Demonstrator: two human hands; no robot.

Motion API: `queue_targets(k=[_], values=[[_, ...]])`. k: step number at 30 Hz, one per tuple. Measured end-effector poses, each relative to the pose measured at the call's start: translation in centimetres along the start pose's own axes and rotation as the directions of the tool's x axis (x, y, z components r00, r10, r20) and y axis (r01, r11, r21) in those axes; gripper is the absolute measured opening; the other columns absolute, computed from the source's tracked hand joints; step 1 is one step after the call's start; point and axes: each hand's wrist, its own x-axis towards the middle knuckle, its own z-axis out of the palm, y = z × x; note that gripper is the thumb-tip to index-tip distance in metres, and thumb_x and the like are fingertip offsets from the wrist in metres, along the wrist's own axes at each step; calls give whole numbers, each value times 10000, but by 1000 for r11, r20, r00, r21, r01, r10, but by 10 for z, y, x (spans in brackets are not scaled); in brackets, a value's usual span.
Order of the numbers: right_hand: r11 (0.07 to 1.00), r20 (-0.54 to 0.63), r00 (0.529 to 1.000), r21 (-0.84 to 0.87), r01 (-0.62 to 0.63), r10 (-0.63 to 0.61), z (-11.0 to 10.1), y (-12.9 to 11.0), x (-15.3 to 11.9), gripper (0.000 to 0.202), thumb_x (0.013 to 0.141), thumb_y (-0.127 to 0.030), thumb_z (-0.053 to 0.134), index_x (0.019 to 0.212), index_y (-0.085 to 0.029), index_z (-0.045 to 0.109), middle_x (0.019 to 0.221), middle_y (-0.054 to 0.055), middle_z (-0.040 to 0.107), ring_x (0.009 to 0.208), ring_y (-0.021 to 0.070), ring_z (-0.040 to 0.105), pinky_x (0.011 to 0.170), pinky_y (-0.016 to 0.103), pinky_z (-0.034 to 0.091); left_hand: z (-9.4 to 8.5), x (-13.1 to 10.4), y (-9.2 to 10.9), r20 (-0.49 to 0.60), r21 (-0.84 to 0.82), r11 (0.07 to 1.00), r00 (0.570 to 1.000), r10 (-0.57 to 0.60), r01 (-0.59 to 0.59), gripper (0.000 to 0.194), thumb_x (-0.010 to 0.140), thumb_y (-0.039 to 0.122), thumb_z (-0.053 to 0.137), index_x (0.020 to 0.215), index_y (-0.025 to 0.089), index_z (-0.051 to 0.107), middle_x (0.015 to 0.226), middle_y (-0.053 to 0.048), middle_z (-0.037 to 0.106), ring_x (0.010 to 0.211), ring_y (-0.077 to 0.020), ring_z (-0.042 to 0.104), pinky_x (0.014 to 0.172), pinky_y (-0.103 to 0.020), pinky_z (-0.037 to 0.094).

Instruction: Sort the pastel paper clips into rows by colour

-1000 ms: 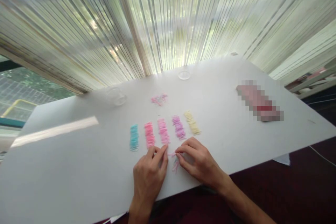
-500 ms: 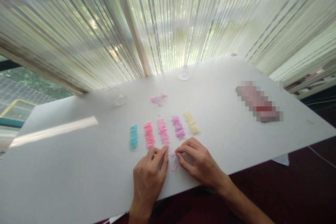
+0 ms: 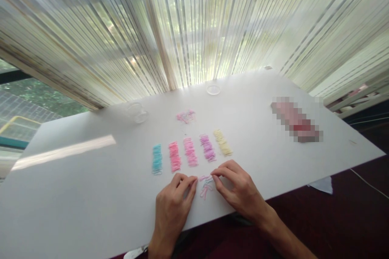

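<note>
Small pastel loops that look like paper clips lie on the white table in front of me. My left hand [image 3: 174, 198] rests at the near edge with thumb and forefinger pinched; what is between them, if anything, is too small to make out. My right hand [image 3: 238, 188] pinches the end of a pink paper clip [image 3: 205, 178] between thumb and forefinger. Under it, between my hands, lies a small loose heap of pink and blue paper clips [image 3: 206, 191]. Beyond stand neat rows by colour: blue [image 3: 157, 160], coral [image 3: 174, 156], pink [image 3: 190, 152], purple [image 3: 207, 148] and yellow [image 3: 223, 143].
A mixed pile of paper clips [image 3: 186, 116] lies behind the rows. Clear round containers [image 3: 138, 114] stand at the back left, and a clear round dish [image 3: 213, 89] at the back. A pixelated pink item [image 3: 296, 120] lies on the right. Slatted blinds [image 3: 188, 28] hang behind the table [image 3: 75, 198].
My right hand has drawn slightly right, away from my left, and more of the small heap shows between them. My left fingertips have lowered a little. The view has shifted slightly.
</note>
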Motion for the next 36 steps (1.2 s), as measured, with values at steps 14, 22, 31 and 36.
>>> queue_targets(k=[14,22,31,36], values=[[998,65,997,-48,50,-47,4,5,7,138,974,-135,616,1046,-230,686,924,54,686,869,219,663,774,369,599,1,1,0,-30,15,999,999,31,-31,258,1084,329,474,1035,222,703,853,-3,711,632,-126,688,614,-219,527],[997,99,994,-47,60,-55,7,7,11,143,984,-152,618,1093,-221,681,955,64,690,897,229,659,804,391,600,5,4,1,-46,35,995,994,94,-93,226,1090,242,443,981,204,637,855,-13,701,657,-136,698,606,-224,520],[989,169,975,1,147,-145,9,4,20,196,1020,-202,601,1205,-229,660,971,64,690,919,228,657,820,386,611,-4,8,-5,-76,-43,982,981,180,-184,135,1068,165,488,1041,192,618,913,-26,754,783,-133,749,712,-216,551],[986,148,975,7,164,-163,10,3,22,169,1027,-205,594,1180,-219,664,954,62,693,896,222,660,801,374,606,-5,8,-6,-85,-37,979,976,198,-202,129,1053,147,502,1045,188,624,908,-31,761,762,-134,751,698,-214,559]])
